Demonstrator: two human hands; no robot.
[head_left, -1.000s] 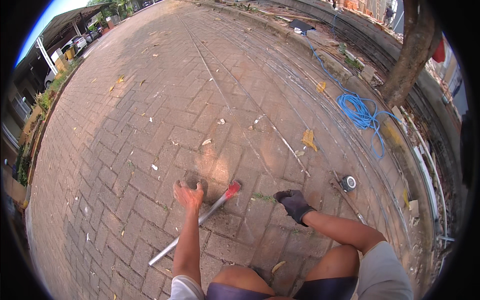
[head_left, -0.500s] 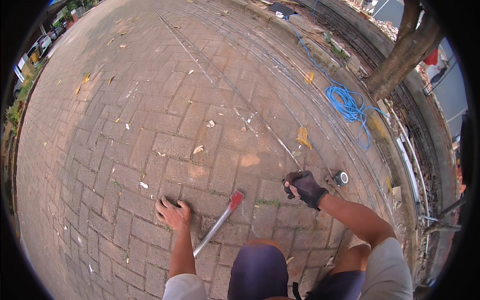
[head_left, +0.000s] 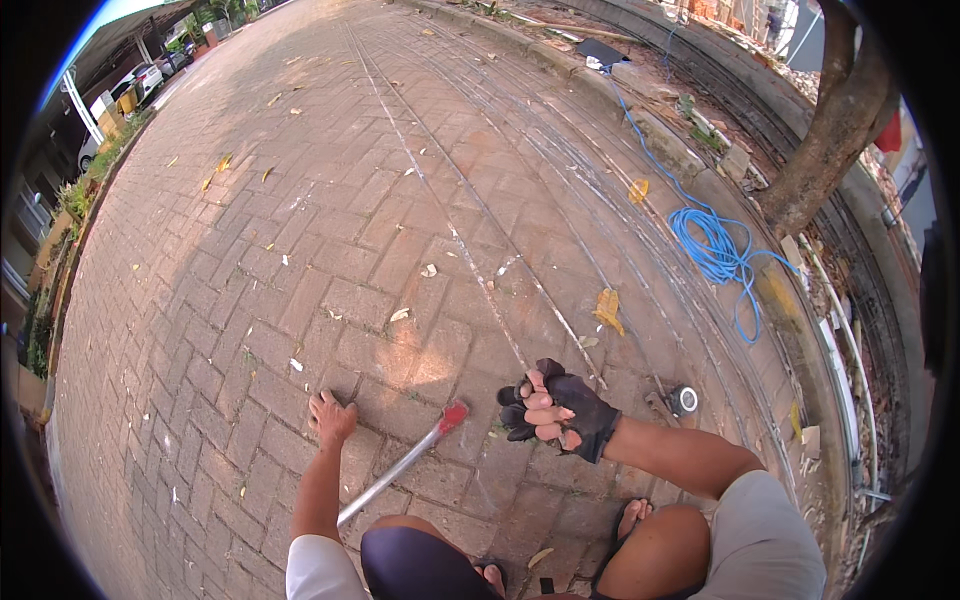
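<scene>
My left hand (head_left: pixel 332 415) rests on the paving bricks (head_left: pixel 250 330), fingers spread and empty. My right hand (head_left: pixel 560 415), in a black glove with bare fingers showing through, grips the near end of a long, thin, mottled metal rod (head_left: pixel 485 285) that stretches away along the pavement. Between my hands, slightly toward me, lies a silver-handled tool (head_left: pixel 390 470) with a red head. A round tape measure (head_left: pixel 684 401) sits right of my right hand. Other long rods (head_left: pixel 625 275) run roughly parallel on the bricks.
A coiled blue cable (head_left: pixel 712 245) lies by the right-hand kerb (head_left: pixel 670 140), near a tree trunk (head_left: pixel 820 160) and pale pipes (head_left: pixel 840 380). Parked cars (head_left: pixel 145 82) stand under a canopy (head_left: pixel 135 25) at upper left, behind a planted edge (head_left: pixel 90 200).
My left hand has moved leftward and down onto the bricks, away from the red-headed tool. My right hand has shifted and now holds a rod whose near end is raised.
</scene>
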